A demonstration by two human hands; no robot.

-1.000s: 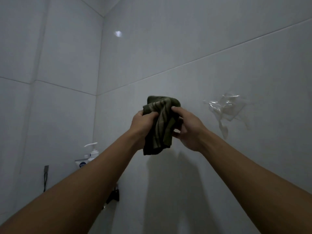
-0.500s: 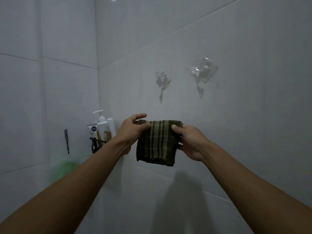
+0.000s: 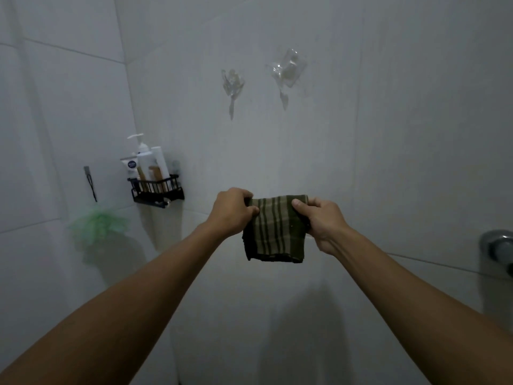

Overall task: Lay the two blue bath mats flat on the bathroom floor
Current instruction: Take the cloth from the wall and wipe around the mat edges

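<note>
— While you look through the head camera at the white tiled wall (image 3: 361,162), what do your hands have?

— Your left hand (image 3: 231,211) and right hand (image 3: 322,220) each grip a top corner of 1 small folded dark green cloth with pale tan stripes (image 3: 274,229). Thumbs lie on the near face, fingers curl behind it. The cloth hangs down between them, held up in front of the wall.

— And the 2 blue bath mats?

— You cannot see them from this view; the floor is out of frame.

— What else is on the wall?

— Above the cloth, 2 clear plastic stick-on hooks (image 3: 233,84) sit side by side. To your left, a black wire wall caddy (image 3: 156,188) holds white bottles, 1 with a pump top (image 3: 143,157). Further left, a pale green mesh bath sponge (image 3: 98,223) hangs below a small dark hook (image 3: 87,170). At the right edge, a rounded chrome metal fitting (image 3: 497,245) is partly cut off.
</note>
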